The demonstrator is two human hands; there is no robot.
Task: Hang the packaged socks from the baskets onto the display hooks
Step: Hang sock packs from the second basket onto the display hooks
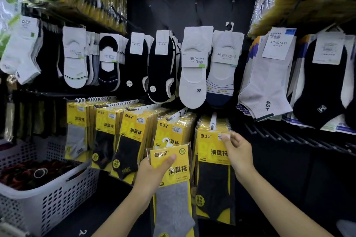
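Yellow-carded pack of grey socks (171,171): gripped in my left hand (152,171), below and left of the loaded display hook (212,123). My right hand (238,152) pinches the front hung black-sock pack (213,161); steady that, then thread the white hanger loop (167,142) squarely.

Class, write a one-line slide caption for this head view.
Left hand holds a grey sock pack while right hand pinches the dark sock pack hanging on a display hook.

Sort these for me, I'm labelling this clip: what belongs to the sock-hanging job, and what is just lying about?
Job: left hand gripping the grey-sock packet; right hand pinching the hanging dark-sock packet; its display hook.
Lying about: white basket; white no-show socks above; grey ankle socks at right.
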